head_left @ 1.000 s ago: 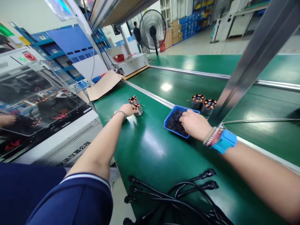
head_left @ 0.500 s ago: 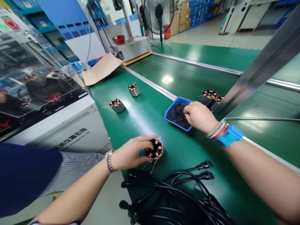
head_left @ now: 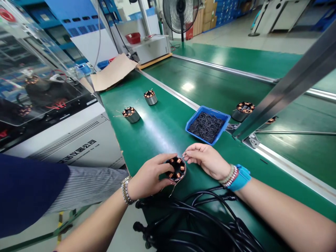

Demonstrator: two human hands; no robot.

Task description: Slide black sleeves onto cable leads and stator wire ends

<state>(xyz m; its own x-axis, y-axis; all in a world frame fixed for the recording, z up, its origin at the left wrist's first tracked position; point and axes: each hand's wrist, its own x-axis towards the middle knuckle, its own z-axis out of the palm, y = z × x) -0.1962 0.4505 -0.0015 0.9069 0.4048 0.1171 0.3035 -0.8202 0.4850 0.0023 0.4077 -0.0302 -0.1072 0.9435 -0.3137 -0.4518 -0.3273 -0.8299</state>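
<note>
My left hand (head_left: 151, 175) grips a round stator with copper coils (head_left: 180, 168) on the green bench, fingers around its left side and one inside the ring. Thin wire ends stick out from its lower edge. At the stator's upper right, my right hand (head_left: 206, 161) pinches something too small to make out, thumb and forefinger together. Behind it sits a blue tray (head_left: 219, 134) of short black tubes (head_left: 206, 126). Two more stators, one nearer (head_left: 132, 115) and one farther (head_left: 150, 97), stand at the back left.
Black cables (head_left: 204, 217) lie at the bench's near edge. A metal post (head_left: 286, 84) rises at the right, with a stator (head_left: 243, 111) beside it and another partly behind it. Cardboard (head_left: 115, 73) lies at the back left, by a machine (head_left: 86, 143).
My right hand has moved from the blue tray down and left to the held stator, fingers now pinched at its rim. My left hand stays around the stator. The view has shifted slightly.
</note>
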